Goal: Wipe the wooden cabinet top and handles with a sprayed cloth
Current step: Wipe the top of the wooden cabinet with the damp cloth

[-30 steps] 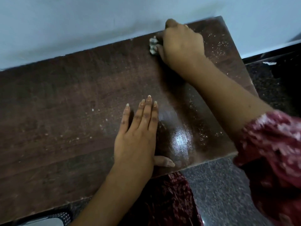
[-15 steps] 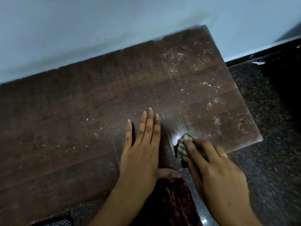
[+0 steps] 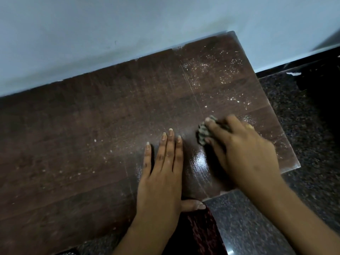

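Dusty cabinet top point(image 3: 92, 135); cloth point(image 3: 203, 134) bunched under right hand point(image 3: 242, 150) grip.

A pale blue-grey wall point(image 3: 128, 30) fills the picture from nine o'clock round to one o'clock. A dark speckled stone floor point(image 3: 303, 135) runs from three o'clock down to six o'clock, with a black skirting strip point(image 3: 294, 64) along the wall's foot at two o'clock. Dark red patterned fabric point(image 3: 198, 234) hangs at six o'clock. A small white fleck point(image 3: 293, 73) lies on the floor near the skirting.
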Motion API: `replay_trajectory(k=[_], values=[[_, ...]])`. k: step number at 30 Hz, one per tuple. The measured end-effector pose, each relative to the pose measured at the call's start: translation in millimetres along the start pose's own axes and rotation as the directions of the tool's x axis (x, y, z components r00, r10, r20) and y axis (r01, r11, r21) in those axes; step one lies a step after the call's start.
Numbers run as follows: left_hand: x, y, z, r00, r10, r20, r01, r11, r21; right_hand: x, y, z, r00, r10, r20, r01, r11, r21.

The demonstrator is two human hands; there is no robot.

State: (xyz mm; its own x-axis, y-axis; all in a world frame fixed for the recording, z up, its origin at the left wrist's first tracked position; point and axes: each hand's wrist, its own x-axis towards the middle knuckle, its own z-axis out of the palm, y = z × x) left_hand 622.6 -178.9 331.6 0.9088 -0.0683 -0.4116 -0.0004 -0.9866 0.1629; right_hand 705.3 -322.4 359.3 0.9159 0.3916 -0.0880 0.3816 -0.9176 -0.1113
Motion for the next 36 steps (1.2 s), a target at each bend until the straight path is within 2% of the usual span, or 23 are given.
replay_trajectory(k=[4,10,16,20,26,31,36], values=[[-1,1,0,1.000,-0.002,0.004,0.002,1.000,0.009,66,-11,-3,0.995,-0.057,-0.082,0.056,0.998,-0.020],[-3,0,-1,0.999,-0.030,0.026,0.029,0.999,0.031,157,-22,-10,0.996,-0.014,-0.093,0.015,1.000,0.001],[-4,3,-3,0.998,-0.050,0.025,0.048,0.998,0.051,187,-20,-4,0.992,-0.020,-0.126,0.021,1.000,0.005],[-4,6,-3,0.999,-0.052,0.004,0.052,0.997,0.065,157,-13,-2,0.990,-0.018,-0.140,0.012,0.999,-0.040],[7,22,-2,0.998,-0.027,-0.052,0.030,0.998,0.061,57,4,1,0.994,-0.036,-0.099,0.032,0.999,-0.044],[18,36,0,0.994,0.063,-0.092,-0.059,0.997,0.054,-26,15,3,1.000,0.004,0.001,-0.004,1.000,0.009],[19,39,2,0.995,0.080,-0.067,-0.076,0.996,0.051,-84,25,4,0.993,0.055,0.104,-0.056,0.998,0.011]])
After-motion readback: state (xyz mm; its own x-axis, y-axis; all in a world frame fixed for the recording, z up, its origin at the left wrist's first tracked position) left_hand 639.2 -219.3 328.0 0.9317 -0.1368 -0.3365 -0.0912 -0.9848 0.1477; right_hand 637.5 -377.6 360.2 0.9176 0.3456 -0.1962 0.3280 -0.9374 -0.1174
